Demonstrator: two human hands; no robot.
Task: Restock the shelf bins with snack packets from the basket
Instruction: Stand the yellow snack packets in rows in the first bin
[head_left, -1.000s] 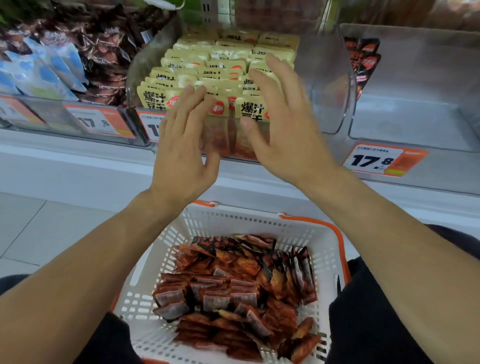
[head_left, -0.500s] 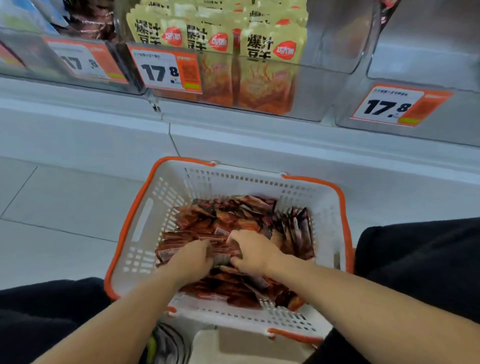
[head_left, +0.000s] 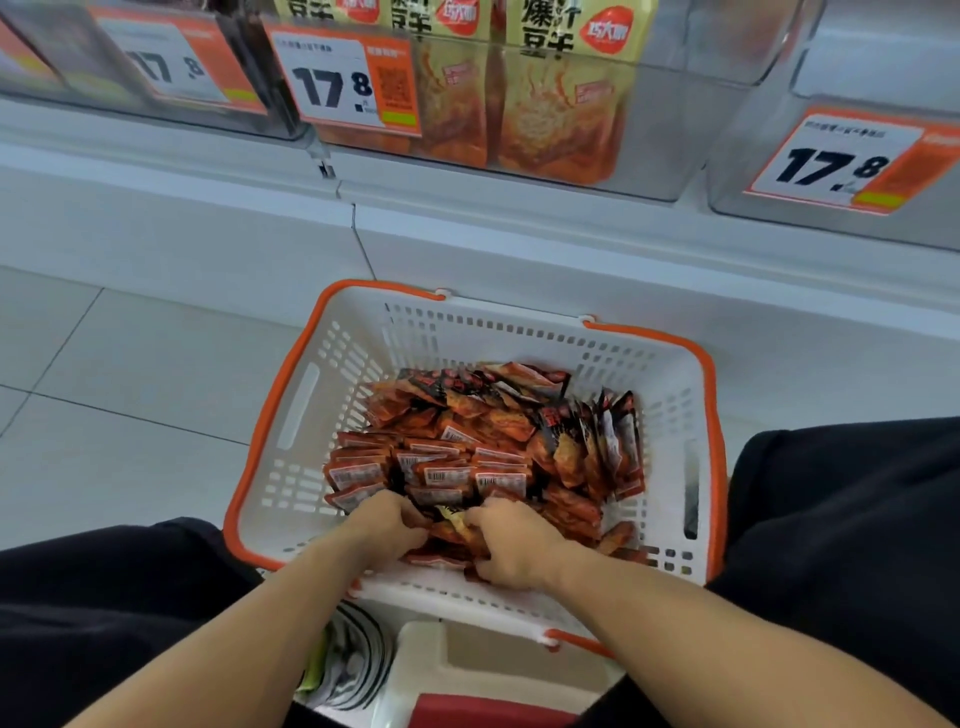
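Both hands down in the basket (head_left: 332, 395), at its near edge. My left hand (head_left: 387, 522) has fingers curled into the heap of snack packets (head_left: 467, 447), gripping a few; my right hand (head_left: 511, 545) is curled likewise around packets just beside it. The two hands sit close, nearly touching, with a yellowish packet edge showing between them. How many packets each holds I cannot tell.

The packets lie in the basket's middle and right, some stacked flat with barcode labels up, others standing on edge at the right.

Risks, as I judge them: the packets look slick and loose, so a bunched handful could shed a few back into the basket or onto the tiled floor (head_left: 130, 374) on the lift. Squeezing hard may crease the pouches. The shelf bin (head_left: 670, 145) above already holds yellow pouches (head_left: 561, 114); the red ones could go in the wrong bin.

Materials: the basket is white perforated plastic with an orange rim, rigid. Packets are small, flat, glossy red-and-black film. Bins are clear, hard plastic with orange price tags (head_left: 343, 78) on their fronts.
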